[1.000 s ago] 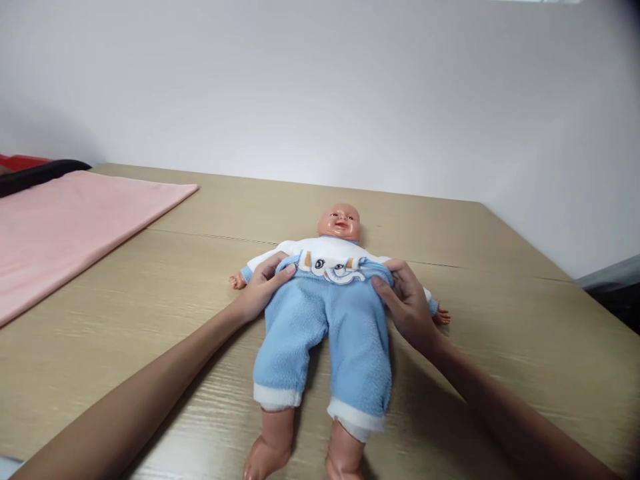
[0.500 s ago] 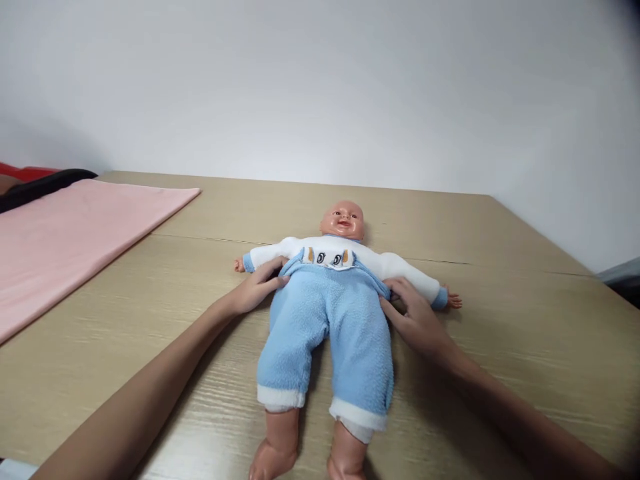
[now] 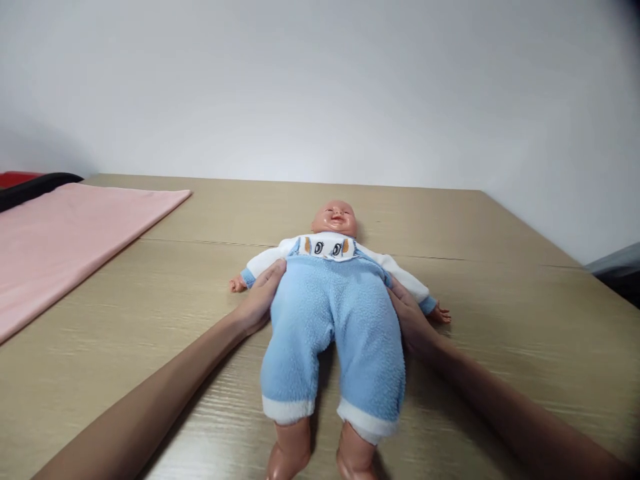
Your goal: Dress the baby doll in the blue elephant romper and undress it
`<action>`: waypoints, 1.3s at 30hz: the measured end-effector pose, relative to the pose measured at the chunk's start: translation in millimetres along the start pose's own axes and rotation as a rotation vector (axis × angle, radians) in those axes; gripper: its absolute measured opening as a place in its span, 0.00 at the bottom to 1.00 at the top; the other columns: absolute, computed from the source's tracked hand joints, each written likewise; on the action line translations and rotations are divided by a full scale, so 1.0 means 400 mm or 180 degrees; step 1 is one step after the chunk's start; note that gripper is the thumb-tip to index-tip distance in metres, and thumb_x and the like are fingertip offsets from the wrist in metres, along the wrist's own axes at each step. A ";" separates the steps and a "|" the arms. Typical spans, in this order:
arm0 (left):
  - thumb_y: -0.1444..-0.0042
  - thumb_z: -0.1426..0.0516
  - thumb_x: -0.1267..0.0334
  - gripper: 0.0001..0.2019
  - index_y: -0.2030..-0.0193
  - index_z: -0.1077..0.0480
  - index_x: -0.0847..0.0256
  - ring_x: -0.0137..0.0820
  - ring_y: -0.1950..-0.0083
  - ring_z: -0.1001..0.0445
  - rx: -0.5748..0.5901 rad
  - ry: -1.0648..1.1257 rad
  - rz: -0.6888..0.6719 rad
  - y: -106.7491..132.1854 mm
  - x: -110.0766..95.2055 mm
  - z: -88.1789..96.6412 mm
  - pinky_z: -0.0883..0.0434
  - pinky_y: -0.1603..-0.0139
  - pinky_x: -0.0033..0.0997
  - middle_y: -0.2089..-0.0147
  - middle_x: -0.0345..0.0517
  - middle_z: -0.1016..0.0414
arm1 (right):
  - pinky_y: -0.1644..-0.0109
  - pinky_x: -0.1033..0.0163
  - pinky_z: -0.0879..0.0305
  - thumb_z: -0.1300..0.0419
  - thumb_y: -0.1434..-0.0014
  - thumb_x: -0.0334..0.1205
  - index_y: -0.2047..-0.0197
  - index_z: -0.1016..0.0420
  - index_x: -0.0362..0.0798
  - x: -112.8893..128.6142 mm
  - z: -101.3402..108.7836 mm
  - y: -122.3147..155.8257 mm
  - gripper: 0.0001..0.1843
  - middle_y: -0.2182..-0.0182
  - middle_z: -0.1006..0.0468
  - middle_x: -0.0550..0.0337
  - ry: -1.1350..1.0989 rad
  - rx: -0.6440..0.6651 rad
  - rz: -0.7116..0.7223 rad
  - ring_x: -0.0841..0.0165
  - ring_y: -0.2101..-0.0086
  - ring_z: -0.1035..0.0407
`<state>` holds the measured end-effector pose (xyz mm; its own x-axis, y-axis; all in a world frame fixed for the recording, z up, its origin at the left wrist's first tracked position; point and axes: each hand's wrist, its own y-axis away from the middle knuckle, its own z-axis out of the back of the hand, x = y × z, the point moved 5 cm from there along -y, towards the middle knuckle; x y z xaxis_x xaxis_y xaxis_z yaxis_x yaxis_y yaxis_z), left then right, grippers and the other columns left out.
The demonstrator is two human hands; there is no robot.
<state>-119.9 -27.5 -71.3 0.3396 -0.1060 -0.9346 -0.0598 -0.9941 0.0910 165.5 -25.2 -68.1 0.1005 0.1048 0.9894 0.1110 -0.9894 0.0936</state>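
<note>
Head view: pink cloth (image 3: 80,243) lies left of the doll (image 3: 331,293).

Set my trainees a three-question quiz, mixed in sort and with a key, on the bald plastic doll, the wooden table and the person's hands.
1. True or false: the bald plastic doll lies face up on the light-brown wooden table.
2. Where is the flat pink cloth: (a) under the doll, (b) on the person's left, (c) over the doll's head?
3. Fill in: the person's left hand and right hand touch ____ sides of the blue fleece trousers.
Key: 1 true; 2 b; 3 opposite.
</note>
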 end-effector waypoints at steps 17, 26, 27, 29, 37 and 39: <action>0.45 0.26 0.35 0.28 0.56 0.17 0.62 0.31 0.66 0.24 0.0338 -0.0163 0.0265 -0.009 0.006 0.005 0.26 0.63 0.29 0.64 0.44 0.16 | 0.60 0.59 0.33 0.30 0.37 0.70 0.63 0.28 0.55 0.035 0.031 -0.011 0.27 0.70 0.32 0.67 0.0424 -0.0476 0.0677 0.65 0.68 0.38; 0.47 0.25 0.43 0.26 0.49 0.17 0.58 0.51 0.46 0.18 0.0579 -0.0050 0.0081 -0.004 -0.017 -0.001 0.22 0.42 0.49 0.50 0.53 0.15 | 0.41 0.52 0.27 0.37 0.37 0.77 0.56 0.25 0.57 0.012 0.060 -0.037 0.30 0.58 0.22 0.57 0.0625 -0.0955 0.0680 0.55 0.51 0.27; 0.47 0.25 0.44 0.26 0.48 0.17 0.58 0.51 0.45 0.18 0.0625 -0.0086 0.0090 -0.003 -0.018 -0.003 0.23 0.41 0.50 0.49 0.53 0.15 | 0.41 0.52 0.28 0.38 0.36 0.77 0.56 0.25 0.57 0.011 0.061 -0.040 0.30 0.57 0.21 0.57 0.0683 -0.0942 0.0723 0.54 0.50 0.27; 0.45 0.25 0.45 0.25 0.46 0.19 0.56 0.50 0.44 0.19 0.0655 -0.0145 0.0073 -0.001 -0.018 -0.005 0.24 0.41 0.48 0.48 0.52 0.16 | 0.43 0.52 0.28 0.39 0.35 0.76 0.58 0.27 0.57 0.011 0.057 -0.044 0.29 0.60 0.23 0.57 0.0817 -0.0852 0.0816 0.55 0.52 0.28; 0.32 0.34 0.41 0.19 0.56 0.23 0.56 0.36 0.52 0.28 0.0447 -0.1045 -0.0674 0.007 -0.052 0.002 0.32 0.45 0.34 0.56 0.41 0.24 | 0.52 0.55 0.27 0.38 0.31 0.68 0.61 0.28 0.56 0.029 0.062 -0.036 0.24 0.68 0.27 0.62 0.1187 -0.0904 0.1153 0.60 0.62 0.30; 0.31 0.35 0.39 0.21 0.59 0.26 0.57 0.34 0.57 0.33 0.0319 -0.1237 -0.0913 0.007 -0.062 0.003 0.34 0.51 0.32 0.60 0.39 0.28 | 0.53 0.54 0.27 0.38 0.31 0.67 0.60 0.28 0.56 0.032 0.063 -0.032 0.23 0.68 0.26 0.62 0.1190 -0.0901 0.1199 0.60 0.63 0.30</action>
<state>-129.7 -27.7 -48.5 -0.0184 0.2076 -0.9780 -0.1116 -0.9725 -0.2043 190.4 -8.7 -59.4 -0.2784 -0.2498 0.9274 -0.1374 -0.9453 -0.2958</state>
